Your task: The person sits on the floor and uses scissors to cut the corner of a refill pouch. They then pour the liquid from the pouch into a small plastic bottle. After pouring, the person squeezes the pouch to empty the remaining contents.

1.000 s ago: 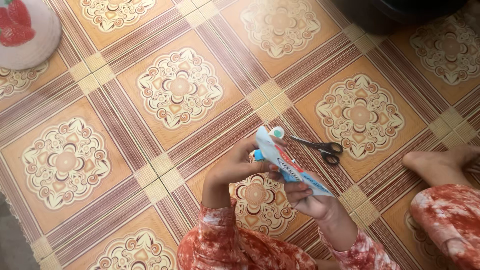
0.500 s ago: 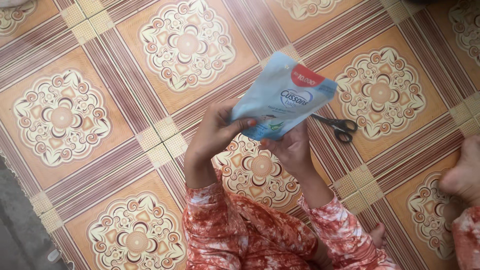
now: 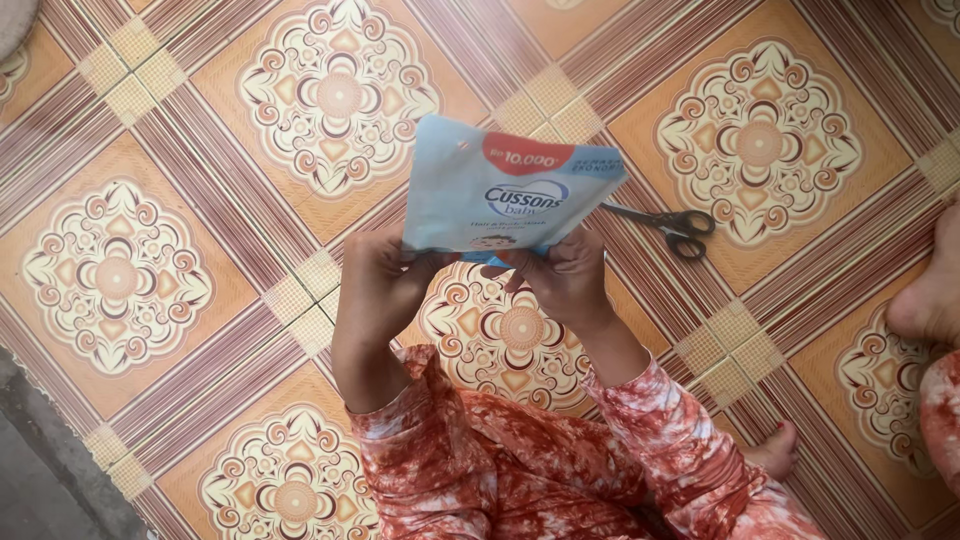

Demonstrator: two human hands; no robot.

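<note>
The left hand point(image 3: 385, 275) and right hand point(image 3: 565, 275) were each clamped on the lower edge of a flat light-blue plastic refill pouch point(image 3: 505, 190), holding it upright, printed face toward the camera, above the patterned tile floor point(image 3: 150, 270), black-handled scissors point(image 3: 672, 225) lying just beside.

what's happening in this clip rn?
A person seated on a patterned tile floor holds a light blue pouch flat in front of them. The left hand and right hand each grip its lower edge. Black scissors lie on the floor behind the pouch, untouched. A bare foot shows at the right edge.
</note>
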